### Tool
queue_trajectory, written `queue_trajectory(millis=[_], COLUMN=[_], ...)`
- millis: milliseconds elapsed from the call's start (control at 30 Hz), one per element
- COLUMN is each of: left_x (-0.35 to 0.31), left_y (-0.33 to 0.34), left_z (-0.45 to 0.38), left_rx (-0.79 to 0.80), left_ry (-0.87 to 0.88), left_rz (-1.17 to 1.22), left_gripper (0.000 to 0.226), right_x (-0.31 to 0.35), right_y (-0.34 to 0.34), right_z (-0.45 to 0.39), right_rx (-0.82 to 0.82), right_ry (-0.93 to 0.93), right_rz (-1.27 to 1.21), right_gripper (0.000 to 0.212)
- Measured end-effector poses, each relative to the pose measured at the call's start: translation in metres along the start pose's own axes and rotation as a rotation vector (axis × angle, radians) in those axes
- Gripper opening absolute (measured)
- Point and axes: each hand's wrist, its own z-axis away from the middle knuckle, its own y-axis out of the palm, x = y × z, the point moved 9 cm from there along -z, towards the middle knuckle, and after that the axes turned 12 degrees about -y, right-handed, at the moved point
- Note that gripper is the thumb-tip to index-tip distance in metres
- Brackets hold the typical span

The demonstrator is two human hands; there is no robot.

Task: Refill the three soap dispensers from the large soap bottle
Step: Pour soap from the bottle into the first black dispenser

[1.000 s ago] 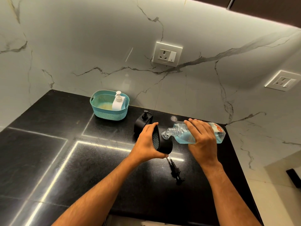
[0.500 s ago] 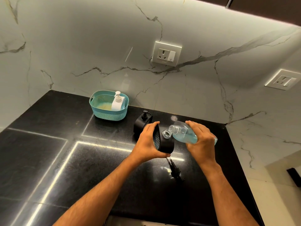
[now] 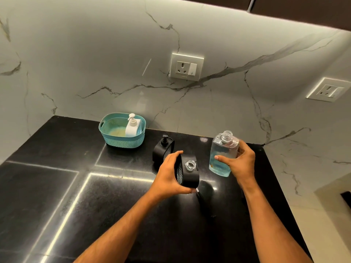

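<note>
My left hand (image 3: 169,175) grips the open dispenser (image 3: 188,172), mouth up; my right hand (image 3: 240,161) holds the bottle (image 3: 222,154) upright just to its right, neck clear of the opening

The wide left part of the glossy black stone countertop (image 3: 57,186) lies bare, open for a hand to pass. At the back, against the marble wall, a teal perforated plastic basket (image 3: 121,139) holding a white pump bottle (image 3: 132,126) blocks the way. Right of it, a black pump dispenser (image 3: 163,149) stands just behind the open-necked black dispenser (image 3: 188,171), leaving little gap. A narrow channel runs between that dispenser and the upright clear bottle of blue liquid (image 3: 223,154). A black pump head (image 3: 204,204) lies near the front.
</note>
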Motion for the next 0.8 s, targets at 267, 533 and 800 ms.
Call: queue_trajectory(millis=[267,533,800], left_x=[0.010,0.014,0.015], left_y=[0.006,0.012,0.013], left_z=[-0.011,-0.030,-0.051], left_rx=[0.046,0.095,0.090], left_ry=[-0.012,-0.004,-0.006], left_rz=[0.016,0.009,0.009], left_gripper=[0.123,0.120,0.118], right_x=[-0.045,-0.085,-0.114], right_y=[0.021,0.046,0.063], right_z=[-0.040,-0.070,-0.093], right_rx=[0.013,0.052,0.068], right_ry=[0.121,0.179,0.191], right_rz=[-0.138,-0.182,-0.146], right_gripper=[0.078,0.079,0.081])
